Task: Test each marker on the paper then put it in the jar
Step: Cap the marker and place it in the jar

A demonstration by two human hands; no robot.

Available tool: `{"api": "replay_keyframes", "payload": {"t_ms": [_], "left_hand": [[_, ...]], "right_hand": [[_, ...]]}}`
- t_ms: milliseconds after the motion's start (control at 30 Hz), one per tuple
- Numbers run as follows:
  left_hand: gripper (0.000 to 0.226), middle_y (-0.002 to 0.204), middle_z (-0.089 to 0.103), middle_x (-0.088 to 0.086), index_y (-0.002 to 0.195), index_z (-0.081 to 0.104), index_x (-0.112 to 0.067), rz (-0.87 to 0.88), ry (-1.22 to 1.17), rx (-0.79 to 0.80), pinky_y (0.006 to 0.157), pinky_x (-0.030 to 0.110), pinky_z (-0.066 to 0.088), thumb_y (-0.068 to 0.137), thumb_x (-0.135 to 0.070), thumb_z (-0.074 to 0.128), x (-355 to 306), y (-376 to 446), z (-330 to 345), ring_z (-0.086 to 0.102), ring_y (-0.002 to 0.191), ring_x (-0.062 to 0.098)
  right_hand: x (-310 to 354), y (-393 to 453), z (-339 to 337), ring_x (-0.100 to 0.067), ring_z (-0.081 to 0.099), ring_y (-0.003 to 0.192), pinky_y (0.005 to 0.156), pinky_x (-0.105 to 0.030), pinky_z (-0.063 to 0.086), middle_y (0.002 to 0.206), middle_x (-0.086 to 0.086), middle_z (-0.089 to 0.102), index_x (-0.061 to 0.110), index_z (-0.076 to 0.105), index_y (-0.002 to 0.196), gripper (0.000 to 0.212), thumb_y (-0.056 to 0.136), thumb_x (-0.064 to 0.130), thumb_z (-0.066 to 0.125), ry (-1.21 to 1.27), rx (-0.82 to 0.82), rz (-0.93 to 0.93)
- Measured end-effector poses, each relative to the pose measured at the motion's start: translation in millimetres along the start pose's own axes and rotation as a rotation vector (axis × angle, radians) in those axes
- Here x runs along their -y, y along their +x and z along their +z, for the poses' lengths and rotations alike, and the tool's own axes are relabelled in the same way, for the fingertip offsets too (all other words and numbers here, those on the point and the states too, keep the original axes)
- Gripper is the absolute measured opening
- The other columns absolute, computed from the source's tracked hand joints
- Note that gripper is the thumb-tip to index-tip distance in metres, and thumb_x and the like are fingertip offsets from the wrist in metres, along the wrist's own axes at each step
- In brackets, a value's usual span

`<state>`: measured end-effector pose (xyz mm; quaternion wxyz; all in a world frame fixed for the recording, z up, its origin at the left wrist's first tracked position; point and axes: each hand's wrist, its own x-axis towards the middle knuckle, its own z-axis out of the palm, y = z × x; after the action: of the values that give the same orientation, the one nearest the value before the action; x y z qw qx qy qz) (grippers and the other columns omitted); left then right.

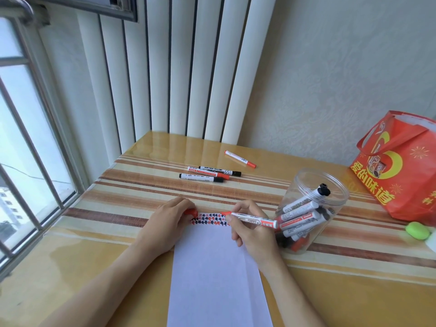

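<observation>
A white sheet of paper [217, 274] lies on the table, with rows of red and black marks along its top edge. My right hand [252, 234] grips an uncapped red marker [253, 220], its tip at the right end of the marks. My left hand [165, 223] rests on the paper's upper left corner and pinches the red cap [190, 212]. A clear plastic jar [313, 208] stands right of the paper and holds several markers. A red marker [240, 158] and three more markers [210, 174] lie farther back on the table.
The table [94, 267] has a striped glossy cover. A red gift bag [401, 171] stands at the back right. A small green object [417, 230] lies at the right edge. A window with bars [30, 147] is on the left, white vertical panels [179, 67] behind.
</observation>
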<state>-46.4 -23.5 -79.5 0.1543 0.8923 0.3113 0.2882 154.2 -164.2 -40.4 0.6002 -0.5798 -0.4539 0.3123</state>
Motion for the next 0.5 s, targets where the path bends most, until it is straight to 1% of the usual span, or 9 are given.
{"api": "replay_keyframes", "payload": {"t_ms": [33,100,200,267,300,367,433,467,500], "left_hand": [[0.015,0.111,0.059,-0.016,0.110,0.063,-0.029,0.005,-0.013,-0.037,0.082,0.030,0.049,0.100,-0.019,0.060,-1.0,0.1,-2.0,0.060,0.098,0.013],[0.015,0.106,0.055,-0.015,0.107,0.064,-0.030,0.040,-0.050,-0.089,0.080,0.026,0.047,0.098,-0.017,0.064,-3.1,0.4,-6.3,0.057,0.096,0.011],[0.020,0.103,0.056,-0.018,0.106,0.064,-0.032,0.088,-0.098,-0.082,0.080,0.028,0.047,0.097,-0.015,0.066,-5.8,0.4,-10.1,0.054,0.097,0.008],[0.016,0.102,0.058,-0.021,0.107,0.064,-0.032,0.126,-0.104,-0.058,0.080,0.029,0.048,0.098,-0.019,0.065,-6.6,0.9,-10.0,0.053,0.097,0.006],[0.011,0.102,0.058,-0.022,0.107,0.064,-0.032,0.148,-0.105,-0.046,0.080,0.029,0.047,0.099,-0.025,0.062,-7.0,1.2,-10.0,0.053,0.096,0.006],[0.013,0.101,0.057,-0.024,0.108,0.064,-0.032,0.173,-0.116,-0.017,0.081,0.028,0.046,0.099,-0.034,0.056,-9.0,1.7,-11.8,0.052,0.096,0.005],[0.013,0.101,0.057,-0.023,0.109,0.064,-0.032,0.201,-0.127,0.008,0.081,0.027,0.046,0.100,-0.035,0.055,-10.7,1.2,-13.4,0.052,0.097,0.005],[0.013,0.102,0.058,-0.022,0.109,0.064,-0.031,0.217,-0.130,0.017,0.081,0.027,0.046,0.100,-0.034,0.056,-12.0,0.4,-14.3,0.052,0.097,0.005],[0.012,0.102,0.058,-0.022,0.109,0.065,-0.031,0.229,-0.138,0.020,0.081,0.026,0.046,0.100,-0.033,0.056,-13.1,-0.4,-14.8,0.053,0.098,0.005]], "right_hand": [[0.4,-1.5,1.6,-0.021,0.054,0.056,0.047,-0.029,0.043,0.065,-0.008,0.057,0.010,0.062,0.097,0.011,0.097,0.007,0.072,0.014,0.034,0.003],[0.8,-4.5,4.8,-0.023,0.057,0.060,0.051,-0.029,0.046,0.069,-0.010,0.060,0.011,0.065,0.102,0.008,0.098,0.015,0.070,0.034,0.078,0.005],[0.1,-6.0,10.1,-0.027,0.059,0.061,0.051,-0.031,0.046,0.077,-0.013,0.063,0.016,0.066,0.104,0.013,0.094,0.025,0.067,0.046,0.097,0.008],[-1.8,-5.5,13.0,-0.027,0.059,0.059,0.050,-0.032,0.045,0.078,-0.012,0.064,0.020,0.062,0.099,0.012,0.090,0.024,0.070,0.057,0.086,0.016],[-2.6,-4.9,14.0,-0.026,0.059,0.058,0.050,-0.032,0.044,0.076,-0.009,0.064,0.019,0.059,0.097,0.014,0.090,0.022,0.071,0.056,0.085,0.014],[-3.1,-4.0,15.8,-0.023,0.061,0.058,0.052,-0.030,0.044,0.075,-0.005,0.064,0.016,0.057,0.094,0.016,0.090,0.018,0.073,0.012,0.090,-0.012],[-2.5,-3.5,18.4,-0.020,0.062,0.060,0.055,-0.026,0.044,0.078,-0.003,0.066,0.017,0.059,0.091,0.016,0.091,0.017,0.075,-0.054,0.096,-0.048],[-2.4,-3.1,20.0,-0.019,0.062,0.062,0.056,-0.026,0.044,0.080,-0.004,0.067,0.019,0.061,0.090,0.015,0.090,0.019,0.076,-0.082,0.096,-0.070],[-2.7,-2.7,21.7,-0.020,0.061,0.065,0.057,-0.030,0.044,0.082,-0.005,0.068,0.021,0.063,0.089,0.014,0.089,0.021,0.078,-0.112,0.095,-0.096]]}}
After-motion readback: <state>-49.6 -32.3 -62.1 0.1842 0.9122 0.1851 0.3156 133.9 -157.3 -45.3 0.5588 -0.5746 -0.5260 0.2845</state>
